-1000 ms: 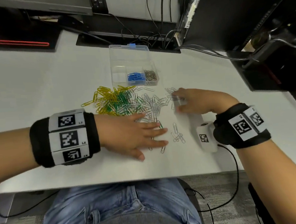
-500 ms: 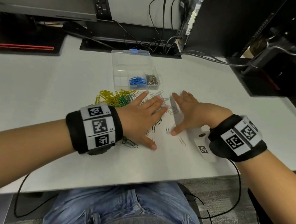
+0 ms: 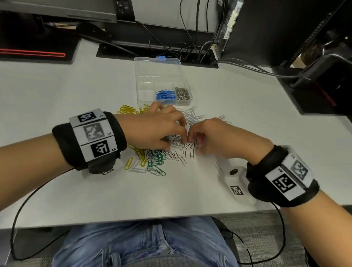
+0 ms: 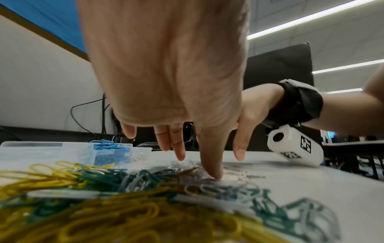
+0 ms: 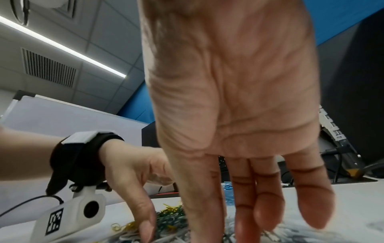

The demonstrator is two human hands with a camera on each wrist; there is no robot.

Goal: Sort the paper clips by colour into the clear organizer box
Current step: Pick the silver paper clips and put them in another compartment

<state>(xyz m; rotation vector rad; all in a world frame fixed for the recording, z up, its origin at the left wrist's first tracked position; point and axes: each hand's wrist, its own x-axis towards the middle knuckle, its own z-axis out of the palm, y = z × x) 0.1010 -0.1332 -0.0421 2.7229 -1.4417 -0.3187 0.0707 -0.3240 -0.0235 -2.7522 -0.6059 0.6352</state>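
Both hands were down on the loose paper clips [image 3: 162, 155] at the middle of the white desk [image 3: 43, 96]. The left hand [image 3: 152, 130] lay palm down over the pile, fingers arched, tips touching the silver-white clips; the left wrist view showed its fingers [image 4: 209, 157] pointing down, one tip pressed into the clips. The right hand [image 3: 219, 138] sat just beside it, fingertips nearly meeting the left's, fingers bent down onto the same patch of clips. Whether either hand actually pinched a clip could not be told; the tips were hidden among the clips.

Yellow clips [image 3: 127, 110] lay beyond and under the left wrist, green clips [image 3: 155, 163] on the near side of the left hand, white ones spreading past both sets of fingertips.

The clear organizer box [image 3: 160, 72] stood just beyond the hands, lid open, touching the far edge of the pile. Blue clips [image 3: 165, 95] filled its near middle compartment, silver clips [image 3: 182, 93] the near right one.

A black computer tower [image 3: 277, 17] stood well beyond the right hand.
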